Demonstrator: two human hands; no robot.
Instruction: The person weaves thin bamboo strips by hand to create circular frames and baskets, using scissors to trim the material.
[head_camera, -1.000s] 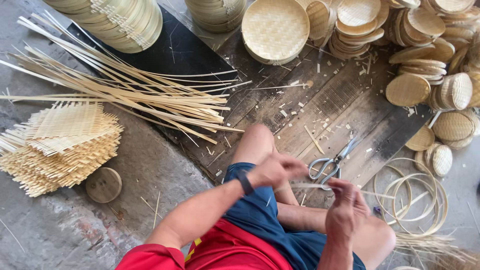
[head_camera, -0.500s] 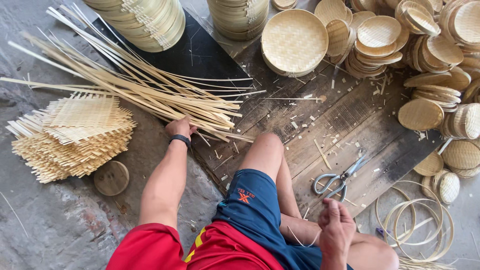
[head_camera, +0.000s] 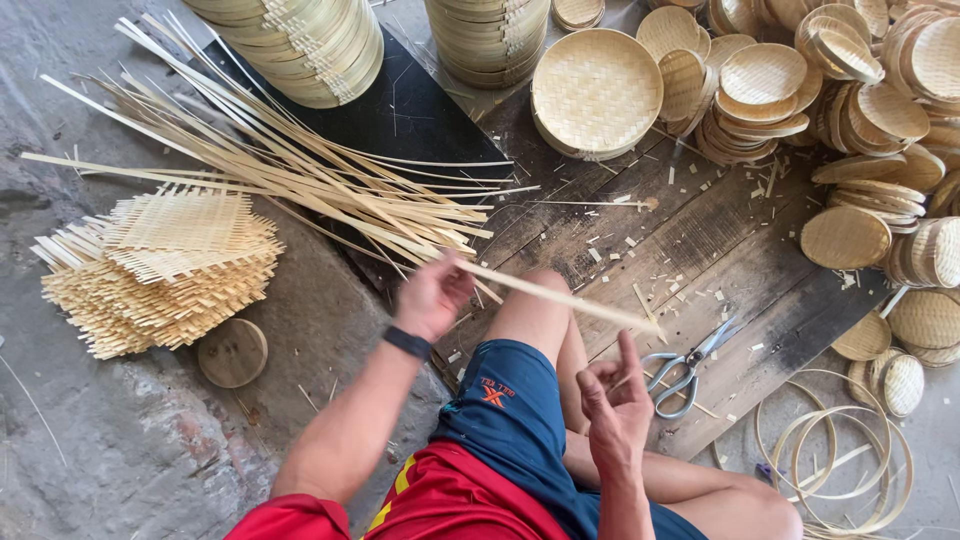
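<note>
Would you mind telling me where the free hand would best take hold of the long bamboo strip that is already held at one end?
Probably near its free far end. The left hand pinches the bamboo strip at one end, and the rest slants unsupported over the knee toward the scissors. The right hand, open just below that tip, could come up from underneath and pinch its flat faces.

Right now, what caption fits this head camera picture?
Left hand lifts a bamboo strip beside scissors and woven trays.
</note>
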